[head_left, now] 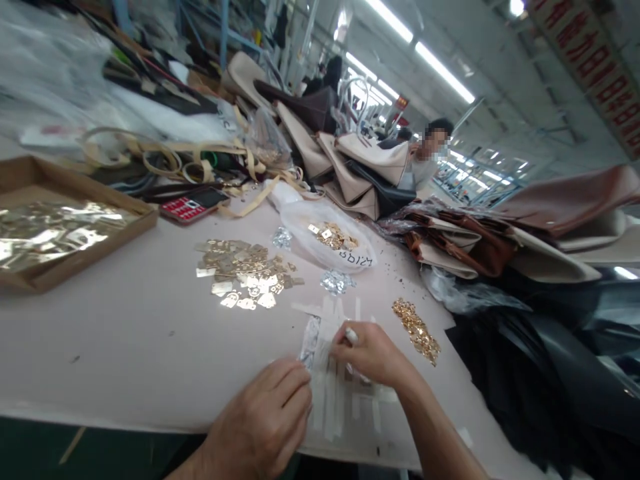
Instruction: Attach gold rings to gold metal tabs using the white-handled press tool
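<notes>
head view: left fingers [296,385] curled, right fingers [341,351] pinched over pale strips [327,400]; i can't tell what's held.

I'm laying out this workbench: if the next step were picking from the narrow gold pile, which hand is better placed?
Right, I'd judge. The right hand is nearer the narrow gold pile, which lies on its side. The left hand would have to reach past it.

The left hand [265,420] is bare, with rounded knuckles behind the fingers [299,379]. The right hand [374,350] and its slender forearm [435,427] are bare too. A small, whitish, tube-shaped piece [351,335] shows at the right fingers, perhaps a fingertip cover.
</notes>
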Demonstrator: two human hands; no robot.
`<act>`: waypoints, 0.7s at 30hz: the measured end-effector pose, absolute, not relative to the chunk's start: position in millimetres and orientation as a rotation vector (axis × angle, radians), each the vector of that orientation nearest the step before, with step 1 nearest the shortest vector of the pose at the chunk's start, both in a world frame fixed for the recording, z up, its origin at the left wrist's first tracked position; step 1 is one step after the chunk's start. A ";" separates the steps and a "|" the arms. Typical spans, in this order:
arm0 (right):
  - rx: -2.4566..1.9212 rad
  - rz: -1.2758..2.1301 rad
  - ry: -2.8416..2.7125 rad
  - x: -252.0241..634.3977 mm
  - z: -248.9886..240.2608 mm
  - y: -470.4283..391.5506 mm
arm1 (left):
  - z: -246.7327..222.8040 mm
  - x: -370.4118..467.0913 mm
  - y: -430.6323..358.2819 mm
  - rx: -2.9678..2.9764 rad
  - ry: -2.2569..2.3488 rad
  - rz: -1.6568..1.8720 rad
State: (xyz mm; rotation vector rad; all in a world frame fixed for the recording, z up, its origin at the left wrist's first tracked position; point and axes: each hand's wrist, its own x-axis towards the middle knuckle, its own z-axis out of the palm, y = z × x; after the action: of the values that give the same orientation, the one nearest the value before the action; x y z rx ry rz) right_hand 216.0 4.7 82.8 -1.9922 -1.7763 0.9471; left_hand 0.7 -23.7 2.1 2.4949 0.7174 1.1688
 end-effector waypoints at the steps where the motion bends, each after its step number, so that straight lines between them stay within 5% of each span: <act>1: -1.968 0.852 -1.692 222.5 89.2 20.2 | 1.6 0.5 -22.9 2.498 0.713 1.174; 7: -1.820 0.338 -1.388 258.5 117.0 69.5 | 1.3 0.4 -18.7 2.529 0.724 1.223; 14: -2.261 0.183 -1.694 294.8 61.2 -10.2 | 20.4 -2.2 -13.8 2.503 0.839 1.196; 21: -2.304 -0.098 -1.769 315.4 20.9 -60.3 | 40.8 -14.9 49.9 2.878 1.256 0.609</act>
State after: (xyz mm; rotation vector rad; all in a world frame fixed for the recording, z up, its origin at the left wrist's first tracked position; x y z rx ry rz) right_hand 315.4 -60.3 20.9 -2.3044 -1.7692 -0.0983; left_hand -14.9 49.9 40.8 2.8775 1.2559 0.6090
